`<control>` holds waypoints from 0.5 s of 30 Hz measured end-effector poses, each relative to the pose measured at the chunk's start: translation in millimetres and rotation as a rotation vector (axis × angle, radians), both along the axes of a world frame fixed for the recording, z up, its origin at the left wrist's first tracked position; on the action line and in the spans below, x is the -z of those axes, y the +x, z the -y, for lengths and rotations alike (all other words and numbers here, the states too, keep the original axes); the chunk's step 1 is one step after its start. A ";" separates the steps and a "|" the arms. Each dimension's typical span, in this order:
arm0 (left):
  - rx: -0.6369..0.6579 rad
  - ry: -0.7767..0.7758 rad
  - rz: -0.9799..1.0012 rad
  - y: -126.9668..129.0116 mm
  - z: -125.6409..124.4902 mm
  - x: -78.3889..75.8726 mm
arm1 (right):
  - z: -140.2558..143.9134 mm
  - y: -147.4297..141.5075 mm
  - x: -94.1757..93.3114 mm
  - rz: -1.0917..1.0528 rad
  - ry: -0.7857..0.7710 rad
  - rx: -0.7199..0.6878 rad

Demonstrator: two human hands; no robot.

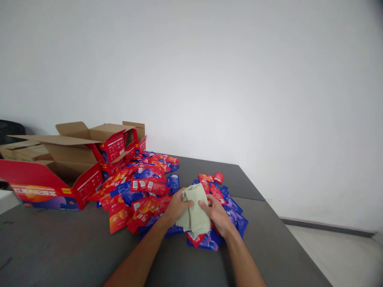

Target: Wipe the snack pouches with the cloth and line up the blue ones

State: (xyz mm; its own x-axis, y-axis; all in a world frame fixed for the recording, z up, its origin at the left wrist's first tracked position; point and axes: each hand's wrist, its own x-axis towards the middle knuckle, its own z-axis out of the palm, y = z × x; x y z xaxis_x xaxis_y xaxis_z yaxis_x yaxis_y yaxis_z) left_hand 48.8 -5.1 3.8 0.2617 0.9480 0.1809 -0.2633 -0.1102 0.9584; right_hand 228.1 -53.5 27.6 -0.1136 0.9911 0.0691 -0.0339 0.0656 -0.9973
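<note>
The left hand [176, 206] and right hand [219, 213] grip a folded cloth [198, 211] from either side, thumbs on top. It is over red and blue packets [238, 220]; contact is unclear. These lie heaped on the dark surface [80, 253], open boxes [87, 185] farther left, a wall [209, 79] behind.

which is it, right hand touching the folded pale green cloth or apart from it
Touching: the head view shows the right hand with its thumb on the folded pale green cloth.
</note>
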 end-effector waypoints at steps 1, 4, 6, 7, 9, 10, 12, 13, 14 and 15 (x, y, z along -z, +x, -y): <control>0.039 0.004 0.011 -0.6 0.1 -0.9 | 4.1 0.7 -4.7 -0.046 -0.008 -0.077; 0.125 0.003 0.013 -3.4 0.9 -6.7 | 10.2 3.6 -13.7 -0.131 0.007 -0.156; 0.163 -0.003 0.060 -7.1 1.9 -13.2 | 8.4 6.5 -13.7 -0.158 0.003 -0.146; 0.194 -0.022 0.112 -9.4 2.7 -16.8 | 6.0 8.2 -12.1 -0.165 0.004 -0.128; 0.278 -0.104 0.230 -13.8 5.2 -23.1 | -0.1 11.4 -6.8 -0.172 0.039 -0.072; 0.312 -0.161 0.262 -15.2 6.7 -25.2 | -3.4 12.6 -3.6 -0.171 0.071 -0.039; 0.325 -0.235 0.226 -15.6 9.5 -26.3 | -8.5 13.5 2.1 -0.143 0.143 0.015; 0.304 -0.237 0.165 -14.6 10.3 -25.5 | -10.0 13.3 4.1 -0.114 0.171 0.034; 0.275 -0.221 0.094 -13.1 10.6 -24.0 | -10.6 12.9 5.3 -0.079 0.190 0.050; 0.238 -0.192 0.033 -11.4 10.3 -22.2 | -10.2 12.2 5.6 -0.044 0.198 0.063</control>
